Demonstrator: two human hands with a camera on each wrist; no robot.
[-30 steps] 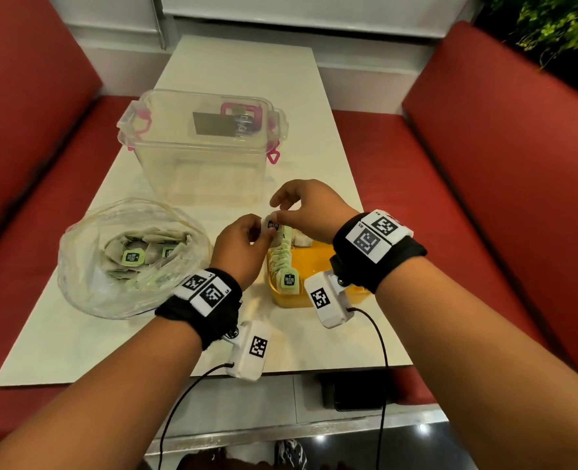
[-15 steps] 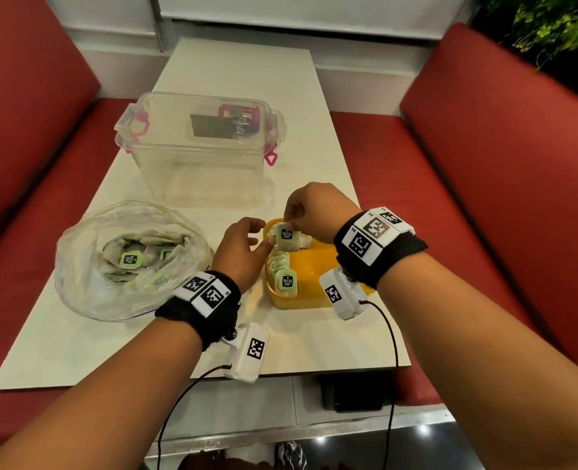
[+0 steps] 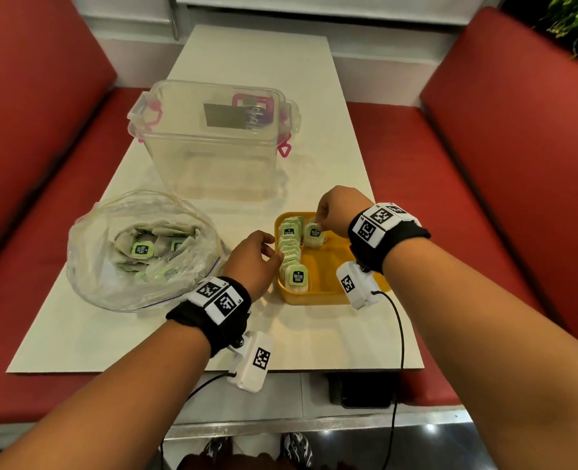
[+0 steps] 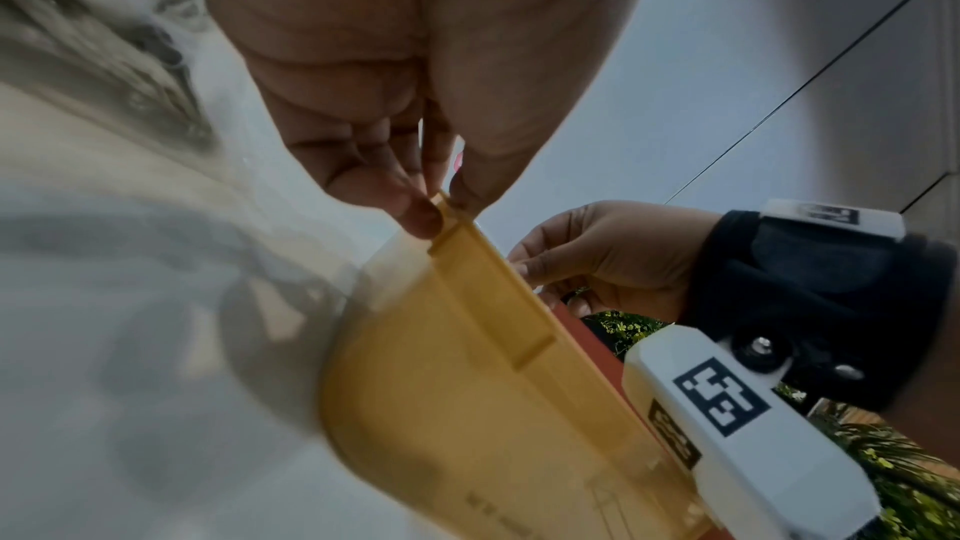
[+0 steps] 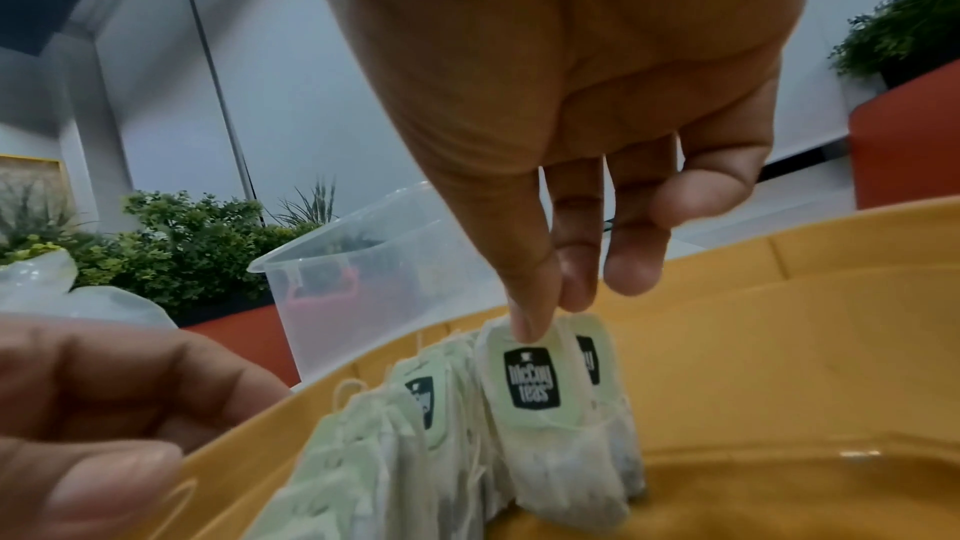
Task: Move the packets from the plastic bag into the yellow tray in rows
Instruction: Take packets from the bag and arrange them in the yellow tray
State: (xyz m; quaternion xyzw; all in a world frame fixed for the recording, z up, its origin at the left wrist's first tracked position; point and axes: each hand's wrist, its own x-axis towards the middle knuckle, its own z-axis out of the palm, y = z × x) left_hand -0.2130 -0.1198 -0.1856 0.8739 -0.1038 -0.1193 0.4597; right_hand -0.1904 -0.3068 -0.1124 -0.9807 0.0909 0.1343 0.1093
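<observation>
The yellow tray sits on the white table at front right, with a row of several green-labelled packets standing along its left side. My right hand pinches the top of one packet between thumb and forefinger and holds it upright on the tray floor, just right of the row's far end. My left hand pinches the tray's left rim. The clear plastic bag lies open to the left, and more packets are piled in it.
A clear plastic box with pink latches stands just behind the tray and bag. Red bench seats flank the table on both sides. The table's front edge is close under my wrists.
My right hand carried the packet down from above the row into the tray. My left hand let go of it and dropped to the tray's left rim.
</observation>
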